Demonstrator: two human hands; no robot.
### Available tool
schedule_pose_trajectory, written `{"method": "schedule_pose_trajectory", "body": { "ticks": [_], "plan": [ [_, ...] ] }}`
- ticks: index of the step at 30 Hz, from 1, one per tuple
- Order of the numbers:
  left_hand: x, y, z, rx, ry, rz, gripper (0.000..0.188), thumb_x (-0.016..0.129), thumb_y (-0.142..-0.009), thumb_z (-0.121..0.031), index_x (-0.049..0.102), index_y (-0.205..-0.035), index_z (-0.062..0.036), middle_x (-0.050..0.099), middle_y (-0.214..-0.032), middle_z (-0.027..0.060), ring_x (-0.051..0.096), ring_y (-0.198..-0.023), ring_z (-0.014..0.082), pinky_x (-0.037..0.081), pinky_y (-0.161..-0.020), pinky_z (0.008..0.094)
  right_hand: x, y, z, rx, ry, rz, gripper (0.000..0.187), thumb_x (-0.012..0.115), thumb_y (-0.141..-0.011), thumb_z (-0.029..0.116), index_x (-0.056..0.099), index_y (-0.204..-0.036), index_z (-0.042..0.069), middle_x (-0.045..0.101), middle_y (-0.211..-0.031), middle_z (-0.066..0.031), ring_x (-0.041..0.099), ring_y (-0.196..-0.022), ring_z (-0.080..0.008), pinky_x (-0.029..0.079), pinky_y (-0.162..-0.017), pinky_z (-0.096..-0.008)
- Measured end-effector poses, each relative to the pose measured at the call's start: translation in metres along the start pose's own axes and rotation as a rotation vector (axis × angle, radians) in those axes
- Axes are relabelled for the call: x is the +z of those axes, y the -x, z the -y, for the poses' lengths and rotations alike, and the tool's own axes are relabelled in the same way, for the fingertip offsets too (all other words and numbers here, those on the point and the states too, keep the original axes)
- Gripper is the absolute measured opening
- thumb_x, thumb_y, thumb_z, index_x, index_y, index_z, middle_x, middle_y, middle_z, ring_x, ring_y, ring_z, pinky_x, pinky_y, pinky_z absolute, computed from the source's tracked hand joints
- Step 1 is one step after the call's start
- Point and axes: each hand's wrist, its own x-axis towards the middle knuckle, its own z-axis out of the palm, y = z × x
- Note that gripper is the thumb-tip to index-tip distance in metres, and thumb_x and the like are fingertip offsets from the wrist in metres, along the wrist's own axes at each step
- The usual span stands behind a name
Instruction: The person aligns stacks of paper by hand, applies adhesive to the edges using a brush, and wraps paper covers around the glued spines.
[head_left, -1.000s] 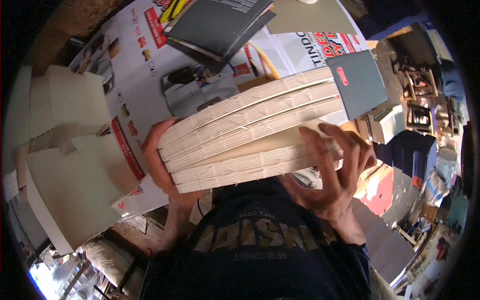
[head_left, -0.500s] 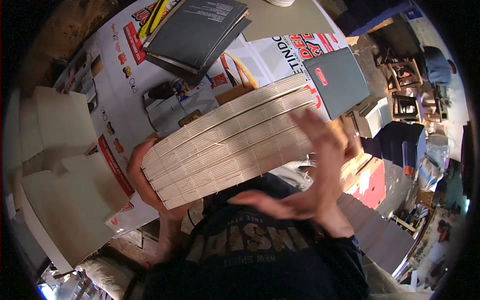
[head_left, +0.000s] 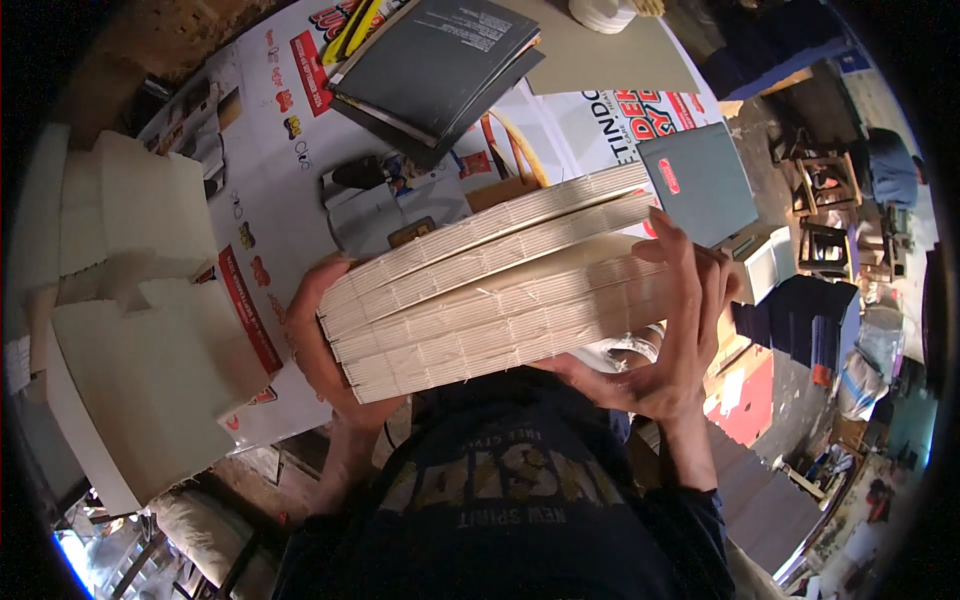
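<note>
Several thick sewn book blocks are stacked together, their stitched cream spines turned up toward me. My left hand is wrapped round the left end of the stack. At the right end my right hand grips the lower blocks, its fingers over the end and its thumb beneath. A gap has opened there between the upper blocks and the lower ones, with a pale page surface showing inside. Loose thread ends stick out along the spines.
Dark hardcover books and a yellow cutter lie at the far side of the printed table sheet. A grey cover lies to the right. More book blocks are piled at the left. Wooden stools stand farther right.
My right hand, which was apart from the stack's right end, has closed on it. A gap has opened between the blocks there. The whole stack sits slightly farther right in view.
</note>
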Motion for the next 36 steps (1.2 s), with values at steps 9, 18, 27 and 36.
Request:
{"method": "schedule_pose_trajectory", "body": {
  "ticks": [9, 18, 27, 36],
  "plan": [
    [0.003, 0.004, 0.002, -0.025, 0.021, -0.008, 0.088, 0.088, -0.071, -0.041, 0.044, -0.135, 0.0011, 0.056, -0.118, 0.0158, 0.06, -0.104, 0.0243, 0.048, -0.088, 0.0389, 0.007, -0.023, -0.051, 0.098, -0.649, 0.11, 0.136, 0.1, -0.037, 0.039, 0.036, -0.15, -0.002, 0.035, -0.155, -0.021, 0.044, -0.137, -0.0354, 0.032, -0.116, -0.0487],
    [0.001, 0.028, -0.011, -0.161, -0.206, 0.16, 0.103, 0.089, -0.071, -0.043, 0.033, -0.146, -0.0003, 0.048, -0.136, 0.0205, 0.048, -0.128, 0.0353, 0.035, -0.108, 0.0519, 0.029, -0.01, -0.06, 0.151, -0.927, 0.141, 0.119, 0.096, -0.055, 0.02, 0.031, -0.152, -0.004, 0.038, -0.153, -0.0238, 0.041, -0.141, -0.0332, 0.03, -0.117, -0.0455],
    [0.004, 0.065, 0.004, -0.264, -0.285, 0.157, 0.098, 0.084, -0.076, -0.049, 0.035, -0.146, 0.0002, 0.043, -0.144, 0.0224, 0.042, -0.135, 0.0342, 0.032, -0.111, 0.0492, 0.026, -0.006, -0.03, 0.352, -1.121, 0.09, 0.118, 0.093, -0.059, 0.02, 0.027, -0.153, -0.004, 0.03, -0.158, -0.0228, 0.037, -0.144, -0.033, 0.03, -0.118, -0.0451],
    [0.012, 0.021, 0.002, -0.143, -0.007, -0.044, 0.075, 0.085, -0.074, -0.044, 0.046, -0.123, -0.0017, 0.055, -0.116, 0.0128, 0.056, -0.107, 0.0244, 0.044, -0.093, 0.0406, -0.024, -0.051, -0.032, -0.053, -0.148, 0.256, 0.118, 0.093, -0.038, 0.051, 0.054, -0.141, 0.011, 0.039, -0.154, -0.0161, 0.03, -0.145, -0.04, 0.021, -0.118, -0.0586]
  ]
}}
